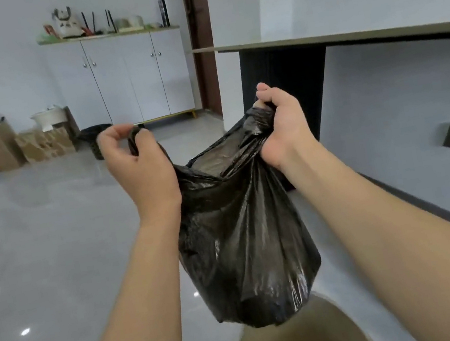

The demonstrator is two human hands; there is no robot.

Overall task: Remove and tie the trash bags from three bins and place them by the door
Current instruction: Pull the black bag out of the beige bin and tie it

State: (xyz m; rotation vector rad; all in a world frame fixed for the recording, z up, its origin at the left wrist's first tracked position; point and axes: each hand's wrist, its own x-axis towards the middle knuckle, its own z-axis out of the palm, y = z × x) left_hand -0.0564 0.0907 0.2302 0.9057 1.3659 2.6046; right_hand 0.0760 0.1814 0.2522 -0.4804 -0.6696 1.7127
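A black trash bag (245,242) hangs in the air, lifted clear above a tan bin (344,326) at the bottom of the view. My left hand (139,167) pinches one side of the bag's rim. My right hand (281,124) is closed on a bunched part of the rim on the other side. The bag's mouth gapes open between my hands. A second dark mesh bin (93,139) stands on the floor farther off, partly hidden by my left hand. A brown door (202,39) is beyond the cabinet.
A white cabinet (123,77) with clutter on top lines the far wall. Paper bags and boxes (20,143) sit to its left. A table (344,36) with a black leg (284,84) stands at right. Glossy grey floor (36,248) spreads to the left.
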